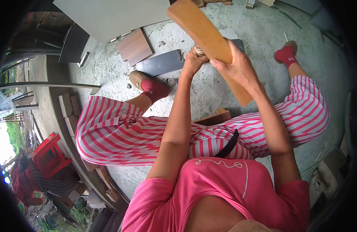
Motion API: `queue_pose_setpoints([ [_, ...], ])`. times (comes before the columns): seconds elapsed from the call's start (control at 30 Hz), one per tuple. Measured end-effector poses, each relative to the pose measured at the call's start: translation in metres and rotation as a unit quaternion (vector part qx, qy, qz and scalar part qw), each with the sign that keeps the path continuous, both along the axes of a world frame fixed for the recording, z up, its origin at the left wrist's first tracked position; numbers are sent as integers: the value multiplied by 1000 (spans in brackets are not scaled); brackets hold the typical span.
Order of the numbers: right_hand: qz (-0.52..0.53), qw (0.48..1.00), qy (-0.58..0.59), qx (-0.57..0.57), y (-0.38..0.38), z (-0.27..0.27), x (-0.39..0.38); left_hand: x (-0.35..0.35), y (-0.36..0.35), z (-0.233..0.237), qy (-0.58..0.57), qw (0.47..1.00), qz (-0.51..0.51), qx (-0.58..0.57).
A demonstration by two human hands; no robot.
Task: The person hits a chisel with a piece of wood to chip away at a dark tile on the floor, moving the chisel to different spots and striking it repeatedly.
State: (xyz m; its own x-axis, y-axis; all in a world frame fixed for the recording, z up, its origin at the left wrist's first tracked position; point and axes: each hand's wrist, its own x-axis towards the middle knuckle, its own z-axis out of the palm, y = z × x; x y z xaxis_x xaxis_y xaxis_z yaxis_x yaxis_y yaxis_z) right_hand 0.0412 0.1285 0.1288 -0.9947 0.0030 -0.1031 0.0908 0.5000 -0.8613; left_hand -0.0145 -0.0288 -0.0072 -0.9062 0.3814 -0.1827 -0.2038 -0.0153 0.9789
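Out on the rough concrete floor (244,23), a person sits with striped legs stretched forward. A big white board (109,15) lies beyond the feet. Raised over the knees is a long wooden plank (201,29), slanting away. It seems to be held up like that so its near edge meets the other hand, well off the lap. The right hand (236,67) is wrapped around the plank's middle, fingers clamped over the edge. The left hand (192,62) is closed on what looks like a small banded roll (199,50), pressed to the plank's underside; I cannot tell just what it is. A grey panel (163,63) and a brown panel (134,47) lie by the left foot, close enough to crowd it. A red stool (49,156) stands well apart.
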Motion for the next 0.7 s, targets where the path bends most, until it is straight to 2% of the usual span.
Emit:
queue_pose_setpoints([
  [0.03,1,1000,-3,0,1,10,-1,-3,-1,-11,0,1000,4,-27],
  [0.07,-23,998,32,-49,1,21,0,-3,-1,-22,0,999,5,-54],
  [0.1,-49,992,70,-95,3,27,1,-3,0,-22,0,999,3,-52],
  [0.17,-51,991,69,-100,4,19,3,-4,2,-20,-31,999,-1,-33],
  [0.23,-17,999,33,-37,-1,-11,3,1,4,6,10,1000,-2,-26],
  [0.27,31,995,-54,78,-1,-16,2,1,6,18,50,999,-2,-18],
  [0.4,49,995,-53,67,-3,-7,-5,1,0,-2,71,996,34,-43],
  [0.43,51,995,-56,65,-3,-1,-3,0,-1,-9,28,999,13,-8],
  [0.5,-14,998,46,-45,0,13,0,-3,1,-24,-18,999,-8,29],
  [0.57,-18,997,35,-68,5,21,1,-5,4,-38,-16,1000,13,-22],
  [0.63,-25,993,48,-102,6,6,4,-3,5,-22,-12,1000,0,15],
  [0.67,-3,1000,-7,12,6,-18,4,-2,6,-11,-9,998,-11,54],
  [0.7,31,998,-42,20,5,-19,2,-1,6,-8,-5,998,-13,56],
])
